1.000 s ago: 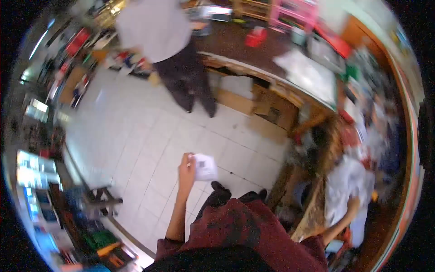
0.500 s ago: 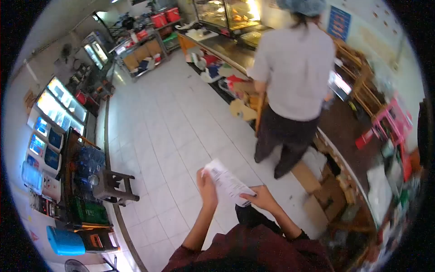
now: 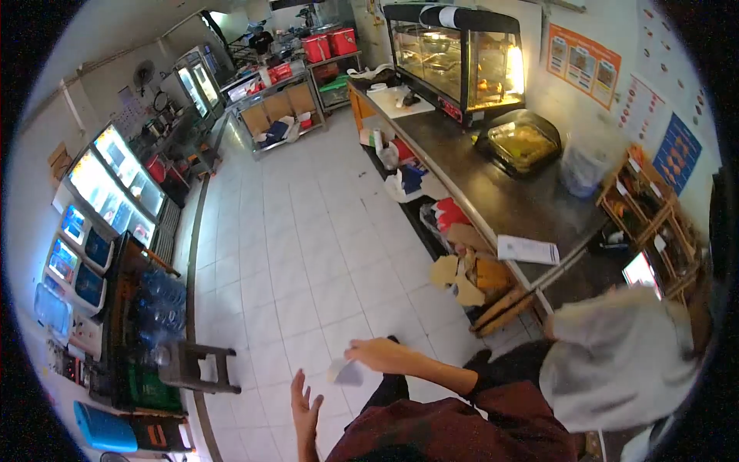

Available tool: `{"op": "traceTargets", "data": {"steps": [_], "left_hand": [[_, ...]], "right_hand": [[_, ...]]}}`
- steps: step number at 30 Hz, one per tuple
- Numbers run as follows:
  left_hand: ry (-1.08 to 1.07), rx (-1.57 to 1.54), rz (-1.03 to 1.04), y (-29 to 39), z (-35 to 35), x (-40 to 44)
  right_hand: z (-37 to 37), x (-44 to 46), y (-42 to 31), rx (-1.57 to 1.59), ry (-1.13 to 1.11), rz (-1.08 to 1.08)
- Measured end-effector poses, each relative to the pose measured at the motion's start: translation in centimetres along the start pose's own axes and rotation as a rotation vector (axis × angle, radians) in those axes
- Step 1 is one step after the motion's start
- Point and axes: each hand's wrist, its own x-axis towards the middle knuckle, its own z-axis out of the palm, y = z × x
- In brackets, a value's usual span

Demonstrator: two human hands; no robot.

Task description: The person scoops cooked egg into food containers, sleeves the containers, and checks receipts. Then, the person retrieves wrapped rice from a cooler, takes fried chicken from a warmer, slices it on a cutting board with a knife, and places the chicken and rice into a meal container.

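My right hand (image 3: 382, 356) is closed on a white paper slip (image 3: 348, 374), which hangs below the fingers over the tiled floor. Most of the slip's print is turned away or blurred. To its left, my left hand (image 3: 305, 406) holds nothing, its fingers apart and pointing up. A small gap separates it from the paper.
On my right a person in a light shirt (image 3: 620, 358) stands close by at the counter (image 3: 493, 192). The counter bears a printed sheet (image 3: 528, 250), a glass food warmer (image 3: 454, 61) and a tray (image 3: 523, 144). At left stands a stool (image 3: 188, 369).
My left hand has let go of the paper and moved down and left. The right hand has carried the paper leftward. My view has shifted, so the person now appears lower and farther right.
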Motion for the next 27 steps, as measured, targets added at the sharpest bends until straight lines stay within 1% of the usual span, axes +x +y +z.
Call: {"op": "traceTargets", "data": {"steps": [1, 2, 4, 5, 7, 8, 9, 10, 11, 12, 13, 14, 15, 16, 17, 18, 20, 22, 24, 25, 27], "left_hand": [[-0.255, 0.079, -0.021, 1.5, 1.0, 3.7], [-0.416, 0.165, 0.067, 1.5, 2.6, 7.7], [-0.636, 0.460, -0.196, 0.7, 5.1, 15.8], [-0.654, 0.459, -0.181, 0.4, 7.5, 20.1], [-0.601, 0.119, -0.188, 0.8, 13.6, 27.2], [-0.626, 0.114, -0.186, 2.7, 16.3, 30.3], [-0.719, 0.130, -0.216, 5.6, 19.5, 34.1], [-0.808, 0.148, -0.245, 8.1, 22.7, 37.9], [-0.857, 0.143, -0.177, 9.6, 25.9, 41.4], [-0.904, 0.141, -0.111, 10.8, 28.7, 44.5], [-0.916, 0.144, -0.105, 11.0, 31.3, 47.6], [-0.973, 0.117, -0.026, 10.8, 34.0, 50.7], [-1.028, 0.086, 0.055, 11.0, 36.6, 53.7], [-1.039, 0.082, 0.061, 12.5, 38.9, 56.5], [-1.025, 0.073, 0.261, 14.8, 41.0, 59.0], [-1.003, 0.064, 0.461, 16.9, 43.4, 62.0], [-1.057, 0.104, 0.499, 21.1, 47.7, 69.5], [-1.058, 0.098, 0.636, 27.1, 52.7, 76.4], [-1.078, 0.096, 0.831, 32.3, 58.2, 82.2], [-1.071, 0.072, 0.925, 34.6, 60.9, 84.4], [-1.115, 0.043, 0.956, 36.3, 65.3, 87.1]], "right_hand": [[-1.6, 2.4, 1.6, 0.027, -0.068, -0.151], [-4.2, 4.7, 3.1, 0.019, -0.062, -0.143], [-10.2, 9.1, 5.3, 0.199, 0.020, -0.222], [-13.2, 11.2, 7.9, 0.133, 0.158, -0.218], [-22.3, 14.3, 11.6, 0.083, 0.232, -0.100], [-26.6, 15.2, 12.7, 0.061, 0.268, -0.045], [-31.0, 16.1, 14.3, 0.034, 0.303, 0.007], [-34.5, 17.0, 16.9, 0.015, 0.334, -0.016], [-37.9, 17.7, 19.4, -0.002, 0.366, -0.042], [-42.0, 18.2, 20.5, -0.076, 0.362, 0.010], [-46.0, 18.8, 21.6, -0.133, 0.343, 0.097], [-49.4, 19.4, 24.2, -0.167, 0.406, 0.121], [-53.4, 19.7, 26.2, -0.278, 0.447, 0.053], [-57.7, 20.1, 27.7, -0.438, 0.460, 0.122], [-61.4, 20.0, 28.6, -0.624, 0.593, 0.137], [-66.9, 20.1, 30.5, -0.574, 0.483, 0.334], [-75.6, 20.6, 32.1, -0.697, 0.594, 0.439], [-84.1, 21.2, 35.2, -1.100, 0.684, 0.387], [-93.7, 22.1, 40.2, -1.179, 0.741, 0.234], [-96.2, 23.6, 40.8, -1.188, 0.753, 0.243], [-100.6, 26.3, 41.9, -1.235, 0.741, 0.575]]}}
